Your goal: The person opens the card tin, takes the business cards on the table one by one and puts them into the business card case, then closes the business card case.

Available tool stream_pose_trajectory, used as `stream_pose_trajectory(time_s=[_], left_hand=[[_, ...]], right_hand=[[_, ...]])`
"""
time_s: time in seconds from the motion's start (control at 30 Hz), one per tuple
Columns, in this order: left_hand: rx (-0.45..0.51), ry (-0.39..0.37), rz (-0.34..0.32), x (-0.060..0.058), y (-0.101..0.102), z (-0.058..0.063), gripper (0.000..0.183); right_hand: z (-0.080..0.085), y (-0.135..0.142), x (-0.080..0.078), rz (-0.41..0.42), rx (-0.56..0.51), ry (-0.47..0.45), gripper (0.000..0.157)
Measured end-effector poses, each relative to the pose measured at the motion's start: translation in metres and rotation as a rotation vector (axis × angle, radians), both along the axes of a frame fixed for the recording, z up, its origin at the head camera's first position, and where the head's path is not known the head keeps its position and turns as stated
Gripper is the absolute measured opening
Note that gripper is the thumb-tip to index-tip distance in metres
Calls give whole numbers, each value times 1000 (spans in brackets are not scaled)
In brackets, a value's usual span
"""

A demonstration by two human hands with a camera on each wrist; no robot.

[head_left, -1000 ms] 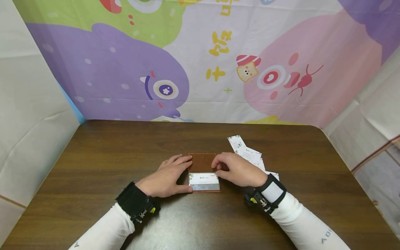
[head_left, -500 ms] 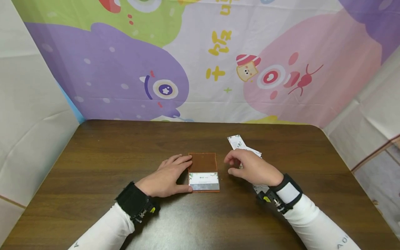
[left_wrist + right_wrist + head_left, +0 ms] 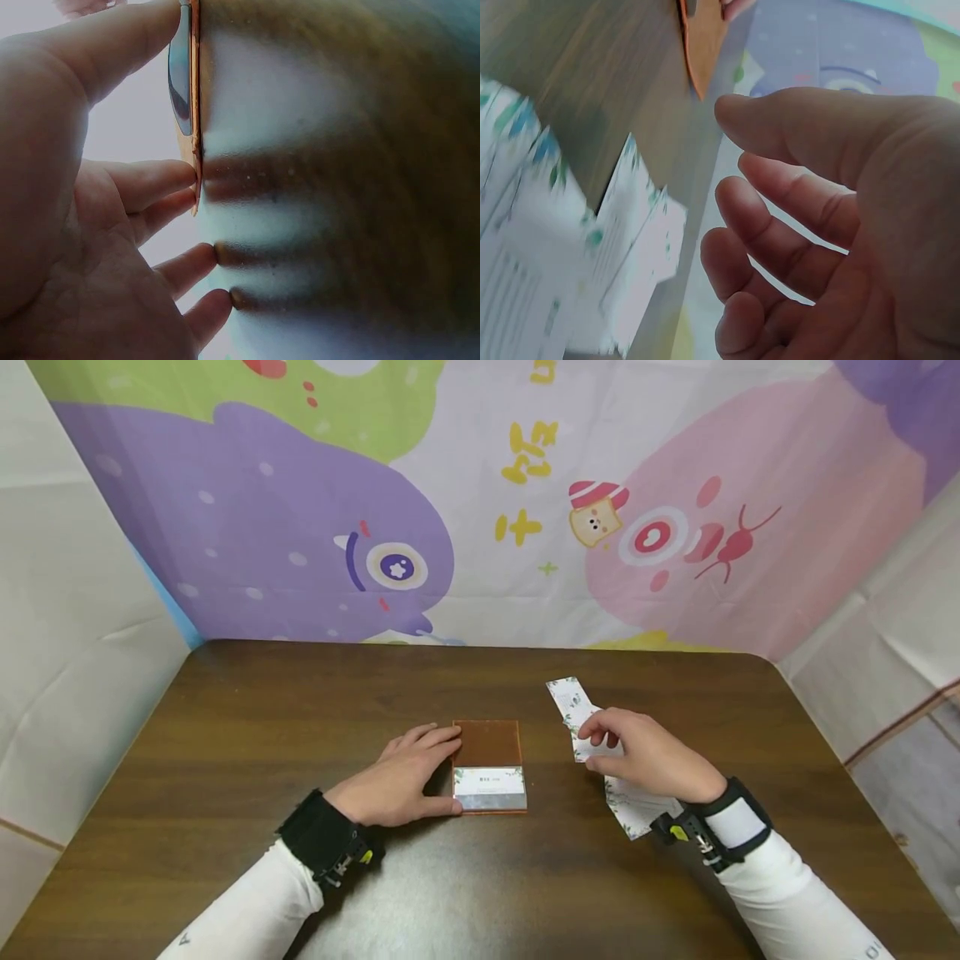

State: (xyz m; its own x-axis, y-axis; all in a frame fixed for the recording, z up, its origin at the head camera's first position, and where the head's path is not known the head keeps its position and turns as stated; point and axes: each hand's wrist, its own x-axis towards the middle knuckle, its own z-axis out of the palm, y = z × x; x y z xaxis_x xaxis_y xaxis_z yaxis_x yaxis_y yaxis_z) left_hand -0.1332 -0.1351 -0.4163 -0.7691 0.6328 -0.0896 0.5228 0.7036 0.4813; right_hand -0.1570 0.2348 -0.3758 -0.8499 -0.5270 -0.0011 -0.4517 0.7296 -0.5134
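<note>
Brown card holder (image 3: pixel 486 743) flat on the table (image 3: pixel 315 693), a white card (image 3: pixel 487 781) across its near half. Left hand (image 3: pixel 393 785) spread, grasping nothing; thumb and two fingertips touch the holder's left edge, presumably to stop it sliding. Right hand (image 3: pixel 652 756) empty, fingers loosely bent over loose printed cards (image 3: pixel 633 814), perhaps laid there for easy reach

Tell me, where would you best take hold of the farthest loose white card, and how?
I'd likely grip the far end of the farthest white card, coming from the far side and pinching across its long edges. It lies flat; that end juts out clear, while its near end meets the next card.
</note>
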Motion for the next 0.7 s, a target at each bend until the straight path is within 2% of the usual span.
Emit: stream_pose_trajectory(time_s=[0.3,0.7], left_hand=[[-6,12,-3,-1,0,3,87],[-15,5,-6,-1,0,2,88]], right_hand=[[2,26,2,-55,56,-22,30],[-6,55,8,-93,106,-54,32]])
